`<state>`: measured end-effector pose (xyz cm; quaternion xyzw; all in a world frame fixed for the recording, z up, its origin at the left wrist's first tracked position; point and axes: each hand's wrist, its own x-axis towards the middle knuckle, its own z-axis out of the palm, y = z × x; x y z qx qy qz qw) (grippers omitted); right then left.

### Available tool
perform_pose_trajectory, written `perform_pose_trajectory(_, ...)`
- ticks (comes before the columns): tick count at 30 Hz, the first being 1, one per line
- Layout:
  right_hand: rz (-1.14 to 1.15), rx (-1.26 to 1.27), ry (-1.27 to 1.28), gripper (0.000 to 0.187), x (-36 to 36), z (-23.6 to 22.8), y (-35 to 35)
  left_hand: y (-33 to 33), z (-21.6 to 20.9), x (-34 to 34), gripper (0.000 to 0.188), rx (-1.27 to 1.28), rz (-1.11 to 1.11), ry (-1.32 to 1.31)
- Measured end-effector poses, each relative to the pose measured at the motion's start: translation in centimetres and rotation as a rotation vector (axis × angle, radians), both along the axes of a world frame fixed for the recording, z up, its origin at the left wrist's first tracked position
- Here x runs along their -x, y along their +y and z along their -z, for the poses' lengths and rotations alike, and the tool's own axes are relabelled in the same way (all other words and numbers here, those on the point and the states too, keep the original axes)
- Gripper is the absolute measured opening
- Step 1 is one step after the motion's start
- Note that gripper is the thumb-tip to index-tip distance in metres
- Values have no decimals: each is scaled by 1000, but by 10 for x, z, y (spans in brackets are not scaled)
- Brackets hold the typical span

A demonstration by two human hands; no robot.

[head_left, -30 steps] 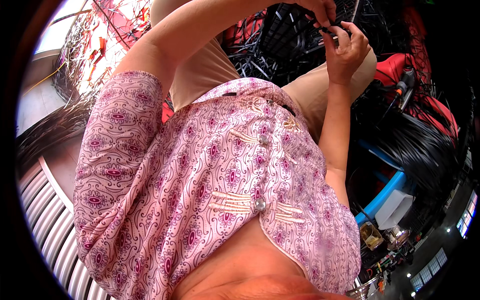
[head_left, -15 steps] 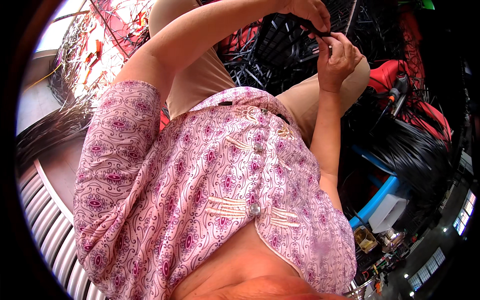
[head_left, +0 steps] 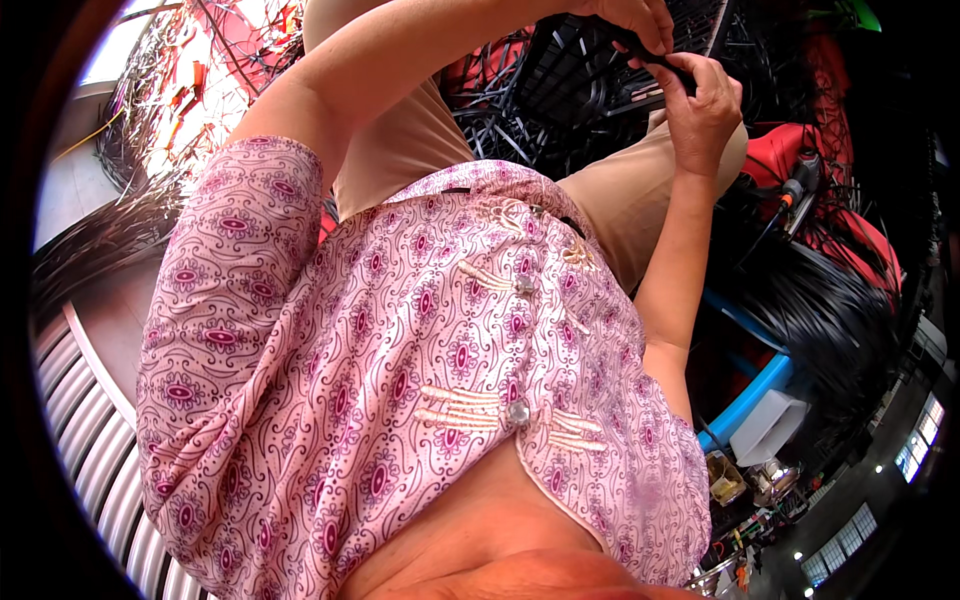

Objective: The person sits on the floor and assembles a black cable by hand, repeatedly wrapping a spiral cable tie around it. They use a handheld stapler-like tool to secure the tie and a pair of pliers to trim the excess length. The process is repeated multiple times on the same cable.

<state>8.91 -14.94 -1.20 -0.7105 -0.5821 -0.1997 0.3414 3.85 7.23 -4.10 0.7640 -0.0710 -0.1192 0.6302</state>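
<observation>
Near the top of the view, my left hand (head_left: 642, 20) and my right hand (head_left: 705, 108) meet with fingers closed on a dark strip (head_left: 678, 73). The strip runs between both sets of fingertips; its far end cannot be made out. Right below and left of the hands is a black latticework (head_left: 560, 70), seemingly woven from flat strips, between my knees. Part of it is hidden by my left hand and forearm.
Loose black strips (head_left: 505, 140) lie tangled around the lattice over something red. At the right are a tool with an orange ring (head_left: 793, 190), a thick bundle of black strips (head_left: 825, 300), a blue curved rim (head_left: 755, 395) and a white container (head_left: 768, 428). Ribbed metal (head_left: 100, 430) stands lower left.
My right hand has shifted right and slightly up, and its fingers have turned on the strip. My left hand has moved a little right, still gripping it.
</observation>
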Motion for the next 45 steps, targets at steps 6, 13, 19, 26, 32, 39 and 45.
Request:
perform_pose_trajectory(6, -47, 139, 123, 21, -6, -19, 0, -17, -46, 36, 23, -441, -48, -278)
perform_pose_trajectory(13, -70, 143, 161, 19, -6, -22, -1, -55, -42, 65, 37, -990, -316, -679)
perform_pose_trajectory(19, -67, 200, 170, 13, -9, -28, -3, -56, -35, 61, 32, -1028, -336, -795)
perform_pose_trajectory(26, -22, -117, 580, 17, -3, -19, -21, -52, -45, 63, 29, -874, -351, -724)
perform_pose_trajectory(32, 287, -308, 742, 20, -14, 16, -109, -47, -46, 60, 28, -729, -357, -575)
perform_pose_trajectory(39, 714, -464, 746, 27, -35, 34, -255, -36, -37, 56, 27, -536, -425, -309)
perform_pose_trajectory(45, 1113, -590, 350, 28, -27, -36, -355, -54, -71, 55, 23, -587, -428, -273)
